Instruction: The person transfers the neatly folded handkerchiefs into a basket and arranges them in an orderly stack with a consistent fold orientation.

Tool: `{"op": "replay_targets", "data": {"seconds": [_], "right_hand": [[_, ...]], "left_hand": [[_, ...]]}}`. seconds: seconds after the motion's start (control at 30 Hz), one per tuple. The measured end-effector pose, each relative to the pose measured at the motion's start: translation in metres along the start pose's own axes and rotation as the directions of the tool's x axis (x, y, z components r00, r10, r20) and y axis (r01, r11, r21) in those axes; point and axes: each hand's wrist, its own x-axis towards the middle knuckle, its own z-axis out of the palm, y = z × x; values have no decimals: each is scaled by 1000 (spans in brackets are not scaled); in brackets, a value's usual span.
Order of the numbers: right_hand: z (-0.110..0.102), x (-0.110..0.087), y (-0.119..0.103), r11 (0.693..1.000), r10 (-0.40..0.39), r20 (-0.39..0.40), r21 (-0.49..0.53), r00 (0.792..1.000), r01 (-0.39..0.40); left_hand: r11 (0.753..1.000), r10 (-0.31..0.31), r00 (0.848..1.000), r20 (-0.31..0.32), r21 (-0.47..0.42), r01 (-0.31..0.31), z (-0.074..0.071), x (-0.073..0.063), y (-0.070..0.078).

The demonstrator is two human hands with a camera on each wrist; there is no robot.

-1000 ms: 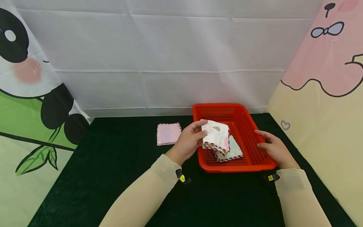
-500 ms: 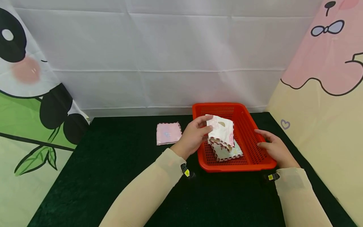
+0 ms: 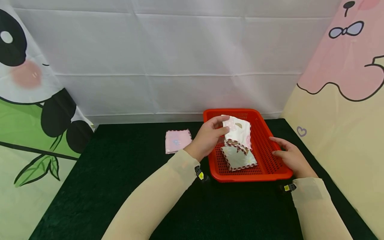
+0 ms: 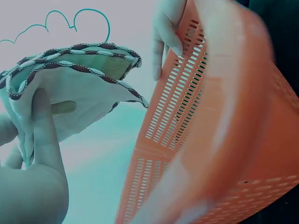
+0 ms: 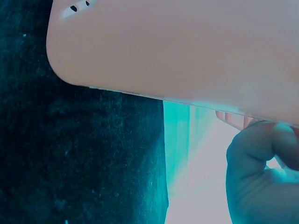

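Observation:
My left hand (image 3: 211, 137) pinches a folded white handkerchief (image 3: 238, 131) with pale pink marks and a brown-and-white checked edge, by its left side. In the left wrist view the handkerchief (image 4: 70, 100) hangs above the basket with its folded layers spread. Beneath it, a folded pale green handkerchief (image 3: 235, 160) lies in the red plastic basket (image 3: 267, 133), partly hidden. My right hand (image 3: 292, 156) grips the basket's right rim, thumb on the inner side. The right wrist view shows the curled fingers and thumb (image 5: 261, 158) at the basket wall.
A folded pink handkerchief (image 3: 177, 141) lies on the dark green tablecloth (image 3: 132, 166), left of the basket. A white cloth backdrop (image 3: 180, 66) stands behind the table, with printed cartoon panels at both sides.
My left hand has carried the white handkerchief rightward and farther back over the basket, uncovering more of the pale green one. The right hand and basket have stayed put.

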Motion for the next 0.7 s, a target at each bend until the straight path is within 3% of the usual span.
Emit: {"op": "replay_targets", "data": {"seconds": [0.33, 0.7], "right_hand": [[0, 0, 0, 1000, 5, 0, 8, 1000, -5], [1, 0, 0, 1000, 5, -3, -2, 1000, -5]], "left_hand": [[998, -4, 1000, 5, 58, 3, 5, 20, 3], [984, -72, 997, -30, 162, 76, 7, 32, -9]]}}
